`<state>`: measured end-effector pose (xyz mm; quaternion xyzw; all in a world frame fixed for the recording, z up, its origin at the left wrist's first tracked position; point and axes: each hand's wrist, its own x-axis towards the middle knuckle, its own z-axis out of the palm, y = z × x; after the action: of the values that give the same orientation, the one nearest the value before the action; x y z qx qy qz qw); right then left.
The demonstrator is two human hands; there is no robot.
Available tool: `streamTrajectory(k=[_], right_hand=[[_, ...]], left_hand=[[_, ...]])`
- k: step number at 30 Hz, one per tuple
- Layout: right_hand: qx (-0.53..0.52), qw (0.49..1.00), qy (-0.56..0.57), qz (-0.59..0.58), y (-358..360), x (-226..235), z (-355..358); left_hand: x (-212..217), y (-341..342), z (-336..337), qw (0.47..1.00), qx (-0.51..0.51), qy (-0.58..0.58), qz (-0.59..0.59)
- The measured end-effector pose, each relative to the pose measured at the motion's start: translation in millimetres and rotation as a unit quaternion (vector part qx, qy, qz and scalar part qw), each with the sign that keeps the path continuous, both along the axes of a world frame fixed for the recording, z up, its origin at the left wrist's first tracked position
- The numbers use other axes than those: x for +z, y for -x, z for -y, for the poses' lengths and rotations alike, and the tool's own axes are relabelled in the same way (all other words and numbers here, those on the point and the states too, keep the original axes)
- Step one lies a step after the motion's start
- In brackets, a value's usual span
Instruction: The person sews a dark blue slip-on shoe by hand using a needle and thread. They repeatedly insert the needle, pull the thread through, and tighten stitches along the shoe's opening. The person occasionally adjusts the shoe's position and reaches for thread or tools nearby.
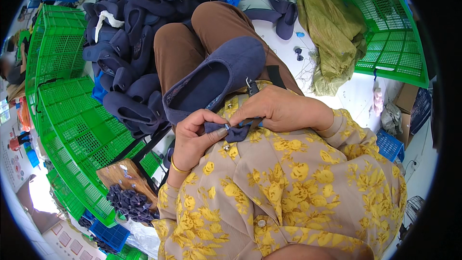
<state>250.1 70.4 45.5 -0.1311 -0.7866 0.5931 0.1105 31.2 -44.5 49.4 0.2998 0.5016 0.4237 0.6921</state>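
Observation:
A small navy fabric bow (237, 134) is held in front of my shirt. My left hand (195, 137) pinches its left side between thumb and forefinger. My right hand (284, 109) is closed at the bow's upper edge, its fingertips meeting my left thumb. A thin dark piece with blue and brown bits shows under the right fingers; its kind is hidden. Behind the right forefinger a dark tool with a metal tip (249, 84) sticks up. Across my lap lies a navy slip-on shoe (240, 62), its opening facing up and its patterned lining showing.
A large heap of navy shoes (139, 33) lies beyond my knees at the left. Green plastic crates (72, 115) stand at the left, another crate (385, 58) at the far right. Many bows (129, 204) lie on a wooden board (118, 175). An olive sack (332, 29) lies by loose shoes (284, 12).

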Motion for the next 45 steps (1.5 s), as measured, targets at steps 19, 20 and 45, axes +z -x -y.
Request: streamTrajectory(k=[19,20,45], right_hand=[[-0.036,0.998,0.019,0.05,11.3,8.2,4.3],[-0.041,0.998,0.018,0.049,14.4,10.6,4.7],[-0.188,0.936,-0.289,-0.075,32.4,21.6,0.6]], left_hand=[[5.2,-1.3,-1.6,0.999,0.013,0.036,0.009],[1.9,-2.1,-1.2,1.0,0.011,0.011,0.005],[-10.1,-9.1,-19.4,0.995,0.056,-0.05,0.067]])
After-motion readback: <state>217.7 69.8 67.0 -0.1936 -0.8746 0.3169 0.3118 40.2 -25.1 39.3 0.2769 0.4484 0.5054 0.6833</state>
